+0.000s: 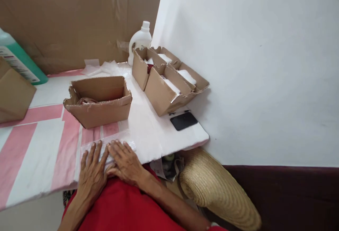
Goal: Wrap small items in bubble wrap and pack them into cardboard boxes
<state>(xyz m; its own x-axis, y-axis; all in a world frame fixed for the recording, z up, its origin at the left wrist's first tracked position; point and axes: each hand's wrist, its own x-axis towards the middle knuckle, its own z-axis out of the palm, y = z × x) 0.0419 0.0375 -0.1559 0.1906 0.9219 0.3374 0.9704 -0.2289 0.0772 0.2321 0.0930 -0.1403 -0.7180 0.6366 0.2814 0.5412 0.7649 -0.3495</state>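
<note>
My left hand [91, 172] lies flat, fingers spread, on a clear bubble-wrap sheet [108, 144] at the table's near edge. My right hand [126, 163] rests flat beside it on the same sheet, thumb touching the left hand. Just beyond the sheet stands an open brown cardboard box [99, 100] with something dark pink inside. Nothing is gripped by either hand.
Two more open cardboard boxes [165, 83] with white packing stand at the right by the wall, a white bottle [140, 40] behind them. A black phone [183, 120] lies near the table corner. A green bottle [19, 60], cardboard backdrop [79, 23] and straw hat [217, 188] are around.
</note>
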